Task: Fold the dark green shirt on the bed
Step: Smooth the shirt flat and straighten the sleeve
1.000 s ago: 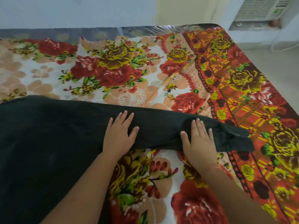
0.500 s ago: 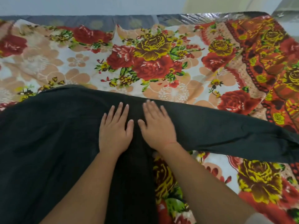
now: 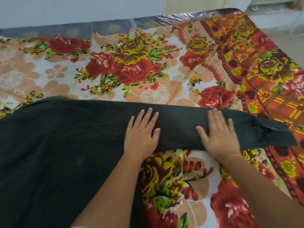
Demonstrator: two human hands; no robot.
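- Head view: a dark green shirt (image 3: pixel 65 145) lies spread on a bed (image 3: pixel 271 76), covering the near-left part of it.
- Head view: one sleeve (image 3: pixel 181 129) of the shirt runs out to the right across the bed; its cuff (image 3: pixel 276 134), with a small button, is the end farthest right.
- Head view: the left hand (image 3: pixel 141 135) lies palm down on the shirt where the sleeve meets the body, its fingers (image 3: pixel 146 117) open, spread and flat on the cloth, gripping nothing.
- Head view: the right hand (image 3: pixel 218 135) lies palm down on the sleeve, near the cuff, fingers (image 3: pixel 215 117) likewise open and flat; a thin red thread (image 3: pixel 236 155) circles its wrist.
- Head view: the two hands are apart, with bare sleeve between them.
- Head view: a flowered sheet (image 3: pixel 131 68) with red and yellow roses covers the bed; the far edge of the mattress (image 3: pixel 115 26) shows a shiny plastic wrap.
- Head view: a pale wall (image 3: pixel 74 9) stands behind the bed.
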